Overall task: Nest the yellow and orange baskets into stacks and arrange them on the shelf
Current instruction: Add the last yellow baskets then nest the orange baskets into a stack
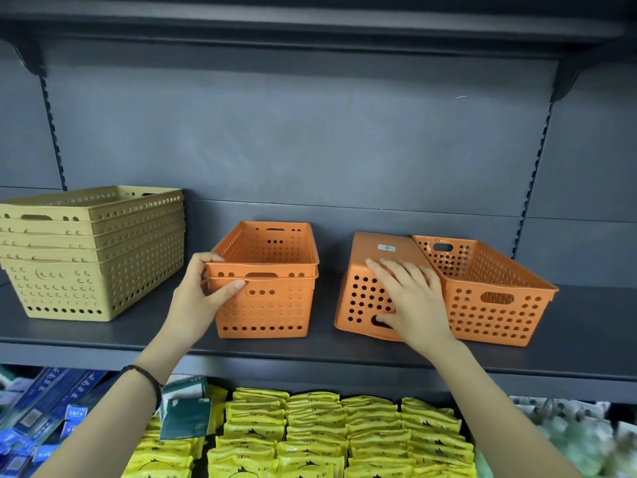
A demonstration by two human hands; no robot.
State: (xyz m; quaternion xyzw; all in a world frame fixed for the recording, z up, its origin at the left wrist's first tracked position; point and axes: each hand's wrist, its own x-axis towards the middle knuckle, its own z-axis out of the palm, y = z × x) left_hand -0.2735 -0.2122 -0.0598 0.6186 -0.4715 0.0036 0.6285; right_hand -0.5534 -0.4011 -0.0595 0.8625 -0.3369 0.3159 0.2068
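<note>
Status of the yellow lot: complete, as far as I can judge. The yellow stack (93,257) stands nested at the left end of the shelf (586,315), several rims showing one above another. No loose yellow basket is in view.

Status of the orange lot: partly done. The orange stack (272,305) sits mid-shelf, well apart from the yellow one, and shows two rims, so I count two baskets nested. My left hand (206,288) grips its near left corner, fingers over the top rim and thumb pressed on the front wall beneath it.

Two orange baskets are not yet nested. The upturned orange basket (362,291) lies base-up to the right of the stack, a label visible on its base. The upright orange basket (493,305) stands just beside it on the right; the two appear to touch along one side.

My right hand (410,294) lies on the upturned basket, fingers spread and nearly straight across the base edge, thumb down by the handle slot. Whether it has closed a grip there, I cannot tell.

Outstanding, in my judgement: turn the upturned basket right way up, drop both loose baskets into the orange stack, then square both stacks on the shelf.
</note>
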